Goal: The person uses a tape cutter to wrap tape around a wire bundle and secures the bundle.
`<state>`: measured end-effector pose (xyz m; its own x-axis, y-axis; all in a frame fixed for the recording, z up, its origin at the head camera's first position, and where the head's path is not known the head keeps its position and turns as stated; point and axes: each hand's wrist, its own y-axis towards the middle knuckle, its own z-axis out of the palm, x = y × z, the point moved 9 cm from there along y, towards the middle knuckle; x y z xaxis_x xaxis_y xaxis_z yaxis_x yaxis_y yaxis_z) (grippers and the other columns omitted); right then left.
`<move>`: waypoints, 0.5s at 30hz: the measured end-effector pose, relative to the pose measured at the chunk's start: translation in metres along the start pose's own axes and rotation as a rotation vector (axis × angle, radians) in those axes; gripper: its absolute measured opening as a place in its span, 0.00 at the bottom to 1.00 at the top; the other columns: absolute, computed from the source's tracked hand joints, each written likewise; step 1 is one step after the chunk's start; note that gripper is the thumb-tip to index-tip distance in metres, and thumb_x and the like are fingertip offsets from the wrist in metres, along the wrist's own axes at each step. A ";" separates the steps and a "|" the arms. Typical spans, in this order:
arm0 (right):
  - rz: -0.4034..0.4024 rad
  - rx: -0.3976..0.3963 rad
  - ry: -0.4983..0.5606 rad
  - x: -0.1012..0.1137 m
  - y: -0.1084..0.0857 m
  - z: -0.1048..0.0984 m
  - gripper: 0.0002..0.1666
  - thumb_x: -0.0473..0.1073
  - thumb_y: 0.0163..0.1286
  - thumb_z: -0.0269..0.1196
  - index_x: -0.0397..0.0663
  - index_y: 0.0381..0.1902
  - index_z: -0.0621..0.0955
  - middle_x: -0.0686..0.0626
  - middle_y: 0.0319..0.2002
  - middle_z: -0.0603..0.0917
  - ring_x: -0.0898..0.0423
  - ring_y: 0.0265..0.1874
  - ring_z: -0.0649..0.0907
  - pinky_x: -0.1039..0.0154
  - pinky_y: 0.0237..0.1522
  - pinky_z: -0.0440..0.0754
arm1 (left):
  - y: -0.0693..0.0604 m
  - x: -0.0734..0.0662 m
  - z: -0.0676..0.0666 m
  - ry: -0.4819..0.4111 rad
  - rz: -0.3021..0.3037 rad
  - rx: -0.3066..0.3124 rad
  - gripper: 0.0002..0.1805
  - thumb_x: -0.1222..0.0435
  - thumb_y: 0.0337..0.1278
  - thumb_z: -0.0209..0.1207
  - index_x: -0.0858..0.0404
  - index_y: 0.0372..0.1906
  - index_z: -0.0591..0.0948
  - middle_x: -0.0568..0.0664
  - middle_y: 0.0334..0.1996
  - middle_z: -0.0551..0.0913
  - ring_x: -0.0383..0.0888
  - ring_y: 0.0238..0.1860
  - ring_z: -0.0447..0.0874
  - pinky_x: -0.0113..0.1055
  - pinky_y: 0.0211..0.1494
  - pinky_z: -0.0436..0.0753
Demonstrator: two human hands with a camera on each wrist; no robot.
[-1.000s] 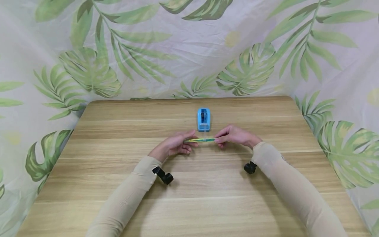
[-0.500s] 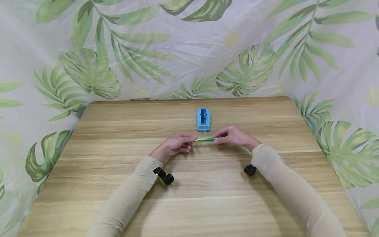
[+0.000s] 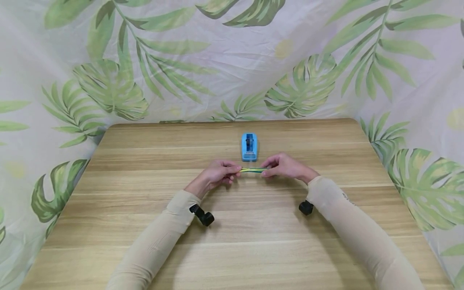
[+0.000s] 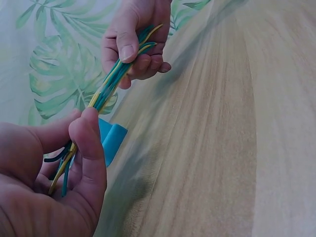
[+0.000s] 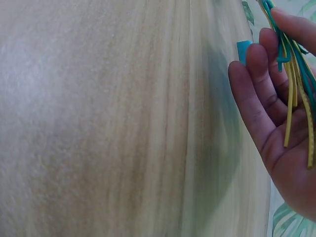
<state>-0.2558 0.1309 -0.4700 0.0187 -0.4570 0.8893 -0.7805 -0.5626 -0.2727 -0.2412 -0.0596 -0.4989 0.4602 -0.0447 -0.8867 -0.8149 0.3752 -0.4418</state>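
A thin bundle of yellow and green wires (image 3: 252, 170) stretches level between both hands, a little in front of a blue tape dispenser (image 3: 249, 147). My left hand (image 3: 219, 172) pinches its left end between thumb and fingers; short wire ends (image 4: 63, 170) poke out below the grip in the left wrist view. At the other end, my right hand (image 3: 284, 166) pinches the bundle between thumb and fingers. Loose yellow and green ends (image 5: 295, 89) hang over that palm in the right wrist view. A clear strip, seemingly tape, reaches from the dispenser toward the wires.
The wooden table (image 3: 232, 249) extends around both arms. A leaf-patterned cloth (image 3: 232, 60) hangs behind it and at the sides. Each sleeve carries a small black camera mount, the left mount (image 3: 203, 216) and the right mount (image 3: 306, 206).
My left fingers, looser a second ago, have closed on the left end of the bundle, and that hand has shifted slightly to the right. The right hand has barely moved.
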 end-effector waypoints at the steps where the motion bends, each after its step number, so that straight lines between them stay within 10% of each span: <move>1: -0.003 0.002 -0.009 0.000 0.000 0.000 0.16 0.44 0.68 0.70 0.40 0.49 0.86 0.44 0.35 0.87 0.53 0.33 0.81 0.61 0.36 0.79 | 0.000 -0.001 0.001 0.002 0.006 -0.002 0.10 0.70 0.68 0.61 0.72 0.48 0.83 0.53 0.29 0.85 0.38 0.23 0.75 0.28 0.25 0.79; 7: 0.001 0.009 -0.018 -0.002 0.002 -0.003 0.28 0.60 0.79 0.53 0.43 0.54 0.85 0.43 0.39 0.88 0.51 0.38 0.84 0.59 0.44 0.79 | 0.000 -0.004 0.000 0.004 0.051 -0.025 0.08 0.72 0.66 0.63 0.72 0.45 0.86 0.53 0.27 0.86 0.39 0.22 0.75 0.28 0.25 0.79; 15: 0.091 0.050 0.234 -0.010 0.007 0.002 0.44 0.68 0.81 0.38 0.34 0.62 0.76 0.36 0.46 0.87 0.42 0.42 0.86 0.51 0.45 0.85 | -0.001 -0.009 -0.002 0.080 0.119 -0.058 0.09 0.72 0.63 0.65 0.72 0.45 0.87 0.54 0.28 0.87 0.40 0.23 0.77 0.29 0.26 0.80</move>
<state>-0.2599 0.1306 -0.4816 -0.2004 -0.3385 0.9194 -0.7402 -0.5625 -0.3685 -0.2453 -0.0617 -0.4903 0.3313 -0.0773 -0.9404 -0.8823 0.3279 -0.3378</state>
